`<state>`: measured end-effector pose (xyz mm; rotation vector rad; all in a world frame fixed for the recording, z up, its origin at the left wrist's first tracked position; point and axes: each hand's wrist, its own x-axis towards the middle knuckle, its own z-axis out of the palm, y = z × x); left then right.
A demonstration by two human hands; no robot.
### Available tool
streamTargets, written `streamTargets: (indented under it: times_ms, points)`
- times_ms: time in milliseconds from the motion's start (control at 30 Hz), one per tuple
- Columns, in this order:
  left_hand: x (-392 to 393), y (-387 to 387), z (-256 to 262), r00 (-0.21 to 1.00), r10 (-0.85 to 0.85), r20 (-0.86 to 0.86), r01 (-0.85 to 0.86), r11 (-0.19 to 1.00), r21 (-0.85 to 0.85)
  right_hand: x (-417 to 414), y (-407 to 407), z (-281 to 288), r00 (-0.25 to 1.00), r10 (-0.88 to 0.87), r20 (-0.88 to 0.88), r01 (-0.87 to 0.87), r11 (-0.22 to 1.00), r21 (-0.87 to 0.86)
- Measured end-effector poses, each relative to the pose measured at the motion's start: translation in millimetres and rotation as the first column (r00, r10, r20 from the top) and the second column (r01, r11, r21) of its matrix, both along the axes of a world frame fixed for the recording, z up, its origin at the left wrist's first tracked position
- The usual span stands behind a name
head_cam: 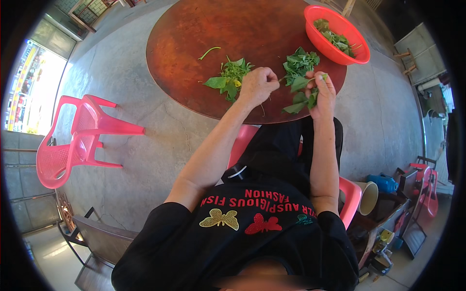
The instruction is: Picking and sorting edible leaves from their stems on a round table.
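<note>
My right hand (322,96) holds a leafy green sprig (299,103) above the near right part of a round brown table (182,32). Its broad leaves hang to the left of the fingers. Close by on the left, my left hand (257,85) has thumb and fingers pinched together at what looks like the thin end of a stem. Just beyond my left hand lies a loose pile of stems and leaves (229,78), with a yellow leaf among them. Another pile of dark green leaves (299,63) rests on the tabletop beyond my right hand.
A red plastic basin (313,32) with leafy greens (336,40) inside stands at the table's right edge. One loose green stem (209,52) lies on the left of the tabletop. A pink plastic chair (85,123) is on the concrete floor at left; a cream bucket (368,198) is at right.
</note>
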<state>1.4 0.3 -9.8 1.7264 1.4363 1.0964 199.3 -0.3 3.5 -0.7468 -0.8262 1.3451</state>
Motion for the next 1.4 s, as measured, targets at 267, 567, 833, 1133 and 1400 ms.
streamTargets:
  times_ms: [267,567,833,1133,1400]
  points:
    - [-31,11,-3,0.933,0.322,-0.161,-0.313,0.946,0.078,45,13,-16,0.997,-0.036,0.064,0.032,0.998,0.053]
    - [-29,14,-5,0.925,0.370,-0.086,-0.358,0.924,0.134,37,35,-36,0.144,-0.411,0.900,0.090,0.911,0.402]
    - [-18,9,0,0.968,0.252,0.016,-0.251,0.958,0.138,-5,63,-35,0.010,-0.417,0.909,-0.059,0.907,0.417]
    - [-8,3,-1,0.991,0.132,0.036,-0.136,0.981,0.138,-7,41,-8,0.458,-0.338,0.822,0.065,0.935,0.348]
    - [6,-3,3,0.900,-0.124,0.419,0.107,0.992,0.064,-15,3,2,0.948,0.237,0.214,-0.213,0.969,-0.128]
